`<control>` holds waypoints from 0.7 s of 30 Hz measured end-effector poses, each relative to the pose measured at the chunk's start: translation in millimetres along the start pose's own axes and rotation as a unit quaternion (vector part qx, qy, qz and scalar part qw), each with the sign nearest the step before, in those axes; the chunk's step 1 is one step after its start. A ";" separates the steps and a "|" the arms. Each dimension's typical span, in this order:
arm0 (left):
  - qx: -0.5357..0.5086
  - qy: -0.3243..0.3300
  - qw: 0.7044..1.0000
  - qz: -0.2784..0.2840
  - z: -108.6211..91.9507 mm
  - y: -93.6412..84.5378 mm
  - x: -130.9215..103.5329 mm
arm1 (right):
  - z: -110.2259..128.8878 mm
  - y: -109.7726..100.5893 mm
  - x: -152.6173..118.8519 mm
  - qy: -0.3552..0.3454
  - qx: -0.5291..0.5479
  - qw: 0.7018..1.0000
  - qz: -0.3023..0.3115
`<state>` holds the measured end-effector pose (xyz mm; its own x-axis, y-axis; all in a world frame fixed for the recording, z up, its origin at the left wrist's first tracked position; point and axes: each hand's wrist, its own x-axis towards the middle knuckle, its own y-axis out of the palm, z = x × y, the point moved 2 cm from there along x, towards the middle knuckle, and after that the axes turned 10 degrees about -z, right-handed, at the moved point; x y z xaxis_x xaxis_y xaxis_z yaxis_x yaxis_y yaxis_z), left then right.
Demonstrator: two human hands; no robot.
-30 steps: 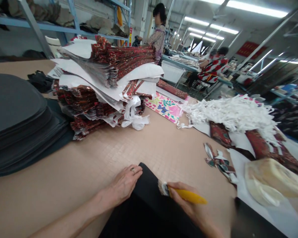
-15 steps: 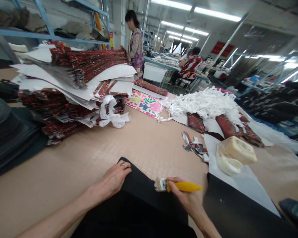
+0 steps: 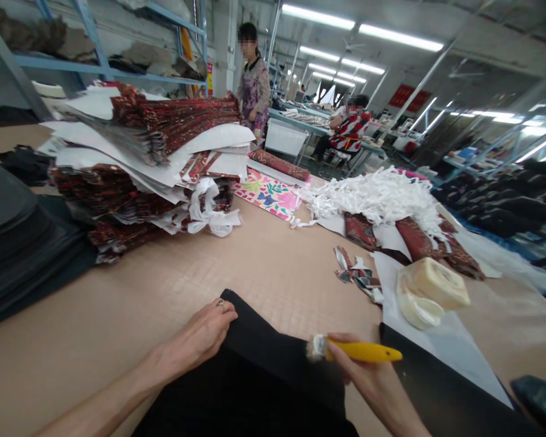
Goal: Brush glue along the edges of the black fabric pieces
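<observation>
A piece of black material [image 3: 255, 370] lies on the brown-covered table in front of me. My left hand [image 3: 213, 325] grips its upper left corner, fingers closed over the edge. In my right hand [image 3: 350, 355] is a paintbrush [image 3: 364, 351] with a yellow handle, held level with its bristles pointing left. The bristle end, coated in something whitish, is at the upper right edge of the black material; I cannot tell whether it touches. Right of that hand lies another black sheet [image 3: 432, 376], partly covered by white paper [image 3: 450, 346].
A cream plastic container [image 3: 437, 288] stands on the paper. Fabric scraps [image 3: 357, 273] lie near it. Stacked patterned pieces [image 3: 177, 127] rise at the left, beside piled black sheets [image 3: 18, 243]. White strips [image 3: 377, 194] cover rolled fabric. Two people are farther back.
My right hand has moved the paintbrush rightward along the edge of the black material. My left hand stays at the corner. The person standing at the back has turned, one arm now lower.
</observation>
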<state>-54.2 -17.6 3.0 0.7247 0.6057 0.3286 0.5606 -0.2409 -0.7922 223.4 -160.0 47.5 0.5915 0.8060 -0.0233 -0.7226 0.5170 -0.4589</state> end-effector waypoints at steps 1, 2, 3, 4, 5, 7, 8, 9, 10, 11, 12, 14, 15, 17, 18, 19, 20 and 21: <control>0.000 -0.007 1.000 0.007 -1.0 -2.9 -3.0 | 9.4 18.5 3.1 -0.022 -0.008 0.999 0.034; -0.003 -0.013 1.000 0.012 -1.7 -5.3 -6.4 | 18.1 37.6 7.0 -0.040 -0.019 0.997 0.065; -0.008 -0.019 1.000 0.014 -2.0 -7.1 -10.0 | 26.3 57.3 11.4 -0.053 -0.027 0.994 0.092; -0.015 -0.027 0.999 0.013 -2.0 -8.6 -14.0 | 34.1 77.4 16.4 -0.062 -0.033 0.991 0.113; -0.023 -0.035 0.999 0.012 -1.9 -9.6 -18.3 | 41.7 97.7 21.7 -0.066 -0.037 0.988 0.133; -0.040 -0.057 0.997 0.014 -1.8 -11.1 -27.5 | 57.4 138.0 32.9 -0.078 -0.031 0.985 0.153; -0.048 -0.068 0.996 0.015 -1.8 -11.9 -31.9 | 65.5 157.5 38.3 -0.084 -0.026 0.983 0.162; -0.054 -0.075 0.996 0.014 -1.9 -13.0 -35.6 | 73.8 176.0 43.5 -0.090 -0.019 0.981 0.170; -0.059 -0.080 0.995 0.012 -1.9 -14.3 -38.1 | 82.2 192.9 48.3 -0.095 -0.010 0.980 0.176; -0.063 -0.083 0.994 0.012 -1.5 -15.6 -38.9 | 90.5 207.5 52.7 -0.101 0.002 0.978 0.182; -0.064 -0.086 0.994 0.013 -0.6 -16.8 -37.6 | 98.5 219.0 56.7 -0.105 0.017 0.977 0.186; -0.055 -0.095 0.994 0.017 3.7 -18.3 -27.5 | 112.7 230.3 63.4 -0.109 0.053 0.975 0.186; -0.042 -0.102 0.994 0.019 7.2 -18.3 -19.2 | 118.4 229.2 66.4 -0.107 0.071 0.976 0.177; -0.013 -0.111 0.993 0.024 16.0 -15.6 0.7 | 126.6 213.4 72.0 -0.099 0.098 0.980 0.140; -0.004 -0.112 0.993 0.027 20.7 -12.8 10.7 | 129.0 199.7 74.6 -0.095 0.106 0.983 0.114; 0.002 -0.110 0.993 0.033 25.2 -9.3 19.6 | 130.3 183.4 76.8 -0.090 0.109 0.986 0.088; 0.004 -0.108 0.993 0.039 29.2 -5.4 26.9 | 130.5 165.4 78.4 -0.088 0.109 0.988 0.061; 0.004 -0.105 0.993 0.044 32.5 -1.6 32.5 | 129.4 146.5 79.5 -0.086 0.105 0.990 0.037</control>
<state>-44.5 27.1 -1.8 0.6712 0.7272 0.1434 0.4948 -0.2956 -0.8172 118.2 17.2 93.3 0.4779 0.8716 0.1090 -0.8306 0.4888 -0.2669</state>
